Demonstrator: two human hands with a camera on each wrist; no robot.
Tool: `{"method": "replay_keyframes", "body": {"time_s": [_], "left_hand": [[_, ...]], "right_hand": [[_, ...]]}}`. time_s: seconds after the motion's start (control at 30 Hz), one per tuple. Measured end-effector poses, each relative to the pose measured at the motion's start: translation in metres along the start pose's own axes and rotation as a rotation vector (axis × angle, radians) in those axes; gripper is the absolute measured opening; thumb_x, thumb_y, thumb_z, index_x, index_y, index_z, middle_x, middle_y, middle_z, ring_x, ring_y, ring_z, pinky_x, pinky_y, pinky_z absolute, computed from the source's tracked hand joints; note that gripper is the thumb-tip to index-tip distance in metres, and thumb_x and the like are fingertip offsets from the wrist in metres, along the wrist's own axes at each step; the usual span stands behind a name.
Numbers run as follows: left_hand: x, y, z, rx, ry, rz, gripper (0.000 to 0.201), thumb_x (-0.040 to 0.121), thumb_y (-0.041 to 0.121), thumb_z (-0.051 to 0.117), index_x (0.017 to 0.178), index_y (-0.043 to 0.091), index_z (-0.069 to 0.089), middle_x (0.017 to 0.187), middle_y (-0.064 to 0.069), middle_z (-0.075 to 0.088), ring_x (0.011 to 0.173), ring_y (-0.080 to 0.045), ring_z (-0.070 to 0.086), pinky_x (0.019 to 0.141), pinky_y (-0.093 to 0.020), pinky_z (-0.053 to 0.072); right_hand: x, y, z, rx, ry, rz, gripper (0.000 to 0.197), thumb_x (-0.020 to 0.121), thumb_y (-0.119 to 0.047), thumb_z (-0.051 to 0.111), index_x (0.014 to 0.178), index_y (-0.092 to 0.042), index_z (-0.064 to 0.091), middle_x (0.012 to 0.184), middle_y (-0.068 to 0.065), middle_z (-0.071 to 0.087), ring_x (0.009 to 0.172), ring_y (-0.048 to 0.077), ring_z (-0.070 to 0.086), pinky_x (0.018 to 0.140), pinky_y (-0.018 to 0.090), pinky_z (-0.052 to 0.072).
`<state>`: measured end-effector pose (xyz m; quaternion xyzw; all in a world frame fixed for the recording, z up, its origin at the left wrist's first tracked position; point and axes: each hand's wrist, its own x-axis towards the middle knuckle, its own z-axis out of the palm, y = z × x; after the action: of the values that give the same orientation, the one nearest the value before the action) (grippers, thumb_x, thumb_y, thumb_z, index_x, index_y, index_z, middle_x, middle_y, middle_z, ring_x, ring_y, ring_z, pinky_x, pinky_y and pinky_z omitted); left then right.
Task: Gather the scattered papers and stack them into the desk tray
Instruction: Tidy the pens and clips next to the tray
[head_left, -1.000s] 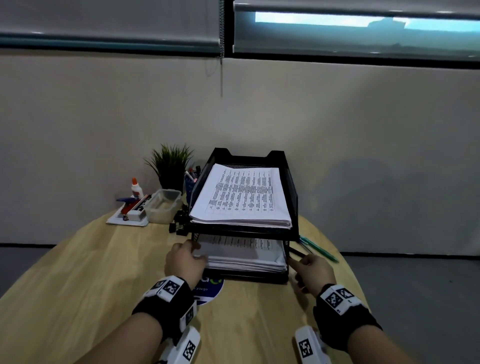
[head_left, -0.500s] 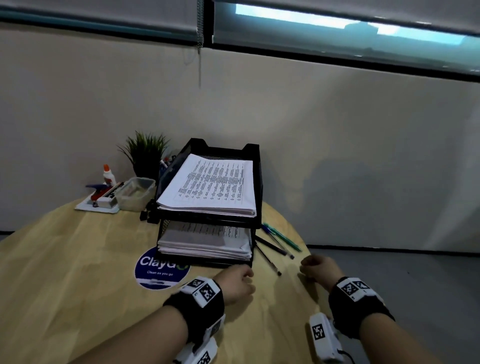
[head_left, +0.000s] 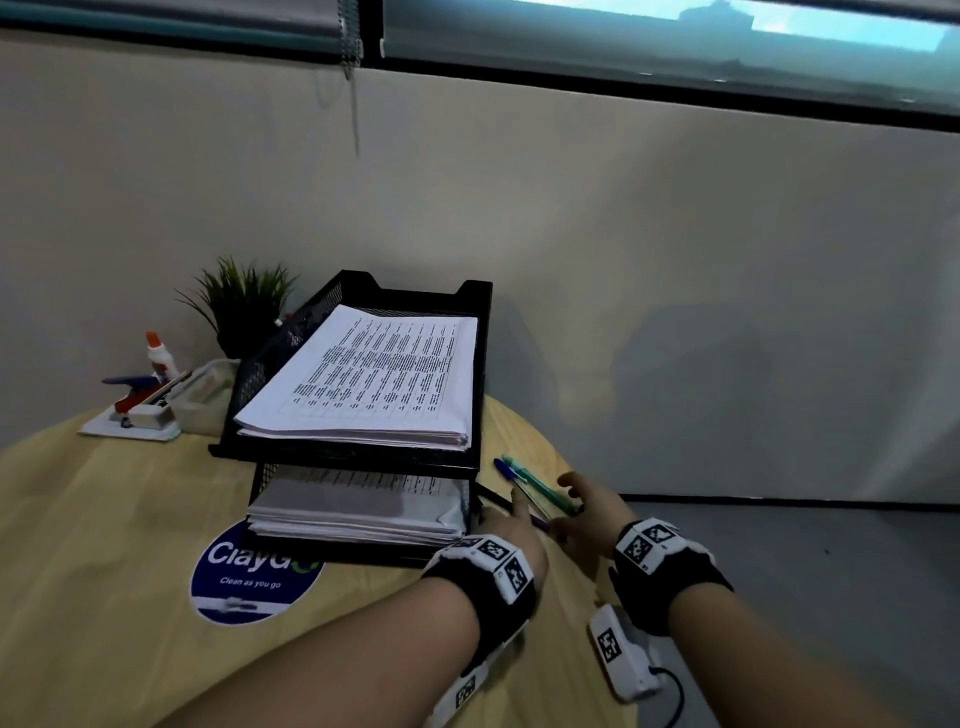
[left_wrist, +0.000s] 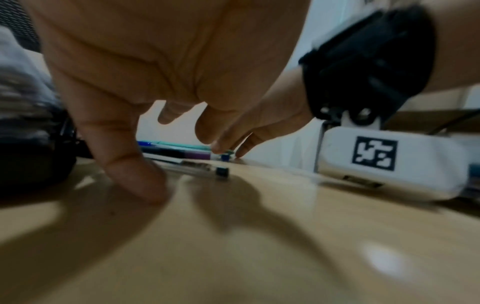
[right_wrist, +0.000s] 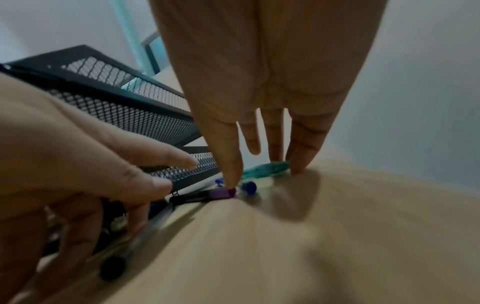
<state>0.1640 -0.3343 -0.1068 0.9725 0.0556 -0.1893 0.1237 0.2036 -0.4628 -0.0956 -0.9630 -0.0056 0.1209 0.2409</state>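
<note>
A black mesh two-tier desk tray (head_left: 343, 454) stands on the round wooden table. A thick stack of printed papers (head_left: 374, 374) lies in its upper tier and another stack (head_left: 358, 512) in the lower tier. Both hands are low on the table just right of the tray, among several pens (head_left: 537, 486). My left hand (head_left: 511, 512) has its fingers spread, with the thumb (left_wrist: 135, 172) on the tabletop. My right hand (head_left: 571, 499) reaches down with straight fingers. Its thumb (right_wrist: 230, 164) touches a purple-capped pen (right_wrist: 223, 193), and other fingertips touch a teal pen (right_wrist: 265, 167).
A small potted plant (head_left: 241, 306), a clear box (head_left: 205, 395), a glue bottle (head_left: 161, 358) and a stapler on a white pad (head_left: 132, 423) sit left of the tray. A blue round sticker (head_left: 249, 577) is in front. The table edge curves close behind the pens.
Both hands left the front of the lower tier and moved right to the pens beside the tray. The head view swung right, so the tray now sits further left.
</note>
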Motion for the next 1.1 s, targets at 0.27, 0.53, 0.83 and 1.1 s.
{"method": "replay_keyframes", "body": {"time_s": [0.27, 0.53, 0.83, 1.1], "left_hand": [[0.006, 0.004, -0.002, 0.062, 0.056, 0.048, 0.037, 0.098, 0.031, 0.031, 0.128, 0.010, 0.038, 0.126, -0.022, 0.046, 0.114, -0.035, 0.049, 0.096, -0.043, 0.043], [-0.009, -0.009, 0.016, 0.196, 0.036, 0.077, 0.037, 0.095, 0.011, 0.037, 0.132, 0.007, 0.038, 0.126, -0.019, 0.051, 0.116, -0.035, 0.052, 0.096, -0.048, 0.046], [-0.036, -0.019, 0.012, 0.063, 0.029, 0.030, 0.044, 0.094, 0.009, 0.034, 0.137, 0.003, 0.028, 0.125, -0.020, 0.048, 0.113, -0.034, 0.054, 0.094, -0.049, 0.046], [-0.099, -0.052, 0.007, -0.200, 0.006, 0.231, 0.056, 0.093, 0.008, 0.034, 0.143, 0.025, 0.015, 0.126, -0.015, 0.055, 0.110, -0.030, 0.057, 0.094, -0.042, 0.047]], "right_hand": [[0.013, 0.008, -0.004, -0.131, -0.035, 0.018, 0.044, 0.084, -0.013, 0.062, 0.126, -0.018, 0.053, 0.123, 0.006, 0.060, 0.108, 0.022, 0.059, 0.090, 0.030, 0.051], [0.023, -0.017, 0.007, -0.222, -0.020, -0.047, 0.050, 0.087, -0.022, 0.061, 0.133, -0.010, 0.044, 0.129, 0.012, 0.056, 0.114, 0.028, 0.056, 0.093, 0.036, 0.049], [0.014, -0.031, 0.018, -0.545, -0.061, -0.041, 0.044, 0.086, -0.012, 0.057, 0.126, -0.005, 0.041, 0.124, 0.017, 0.049, 0.113, 0.036, 0.052, 0.089, 0.042, 0.046], [-0.044, -0.018, 0.028, -0.297, -0.075, 0.081, 0.035, 0.091, -0.017, 0.050, 0.119, -0.004, 0.033, 0.082, 0.008, 0.054, 0.092, 0.031, 0.062, 0.070, 0.034, 0.043]]}}
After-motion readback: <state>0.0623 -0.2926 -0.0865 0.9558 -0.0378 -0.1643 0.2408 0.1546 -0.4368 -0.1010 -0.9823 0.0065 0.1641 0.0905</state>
